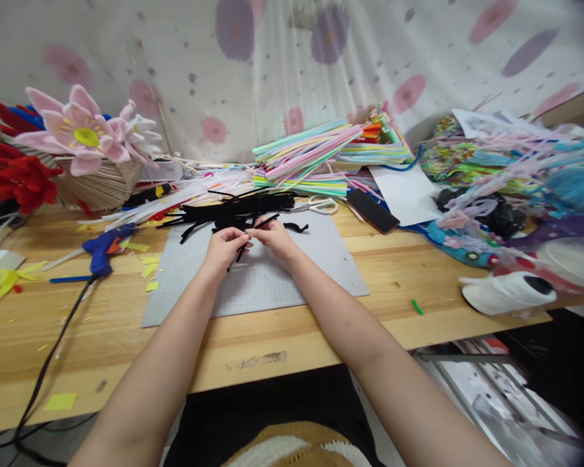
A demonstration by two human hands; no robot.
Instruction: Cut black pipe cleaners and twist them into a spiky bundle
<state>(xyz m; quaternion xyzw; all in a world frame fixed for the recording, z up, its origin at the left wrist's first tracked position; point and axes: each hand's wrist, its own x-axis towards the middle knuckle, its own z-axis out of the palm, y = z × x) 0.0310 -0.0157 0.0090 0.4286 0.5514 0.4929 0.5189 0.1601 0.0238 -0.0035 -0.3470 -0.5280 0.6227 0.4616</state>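
Close together above the grey cutting mat (272, 285), my left hand (225, 250) and my right hand (274, 237) both pinch a black pipe cleaner (267, 221). One end of it sticks up past my right fingers, and black ends also hang below my left fingertips. The exact spot between the fingertips is too small to make out. Just beyond my hands lies a pile of black pipe cleaners (233, 209). A short curled black piece (296, 227) rests to the right of my right hand. Scissors (321, 205) with pale handles lie at the mat's far edge.
A blue glue gun (102, 248) with a trailing cord lies on the left, near pink fuzzy flowers (85, 133). Bundles of pastel pipe cleaners (316, 152) line the back. A dark phone-like slab (372, 211) and a white spool (509, 293) are on the right.
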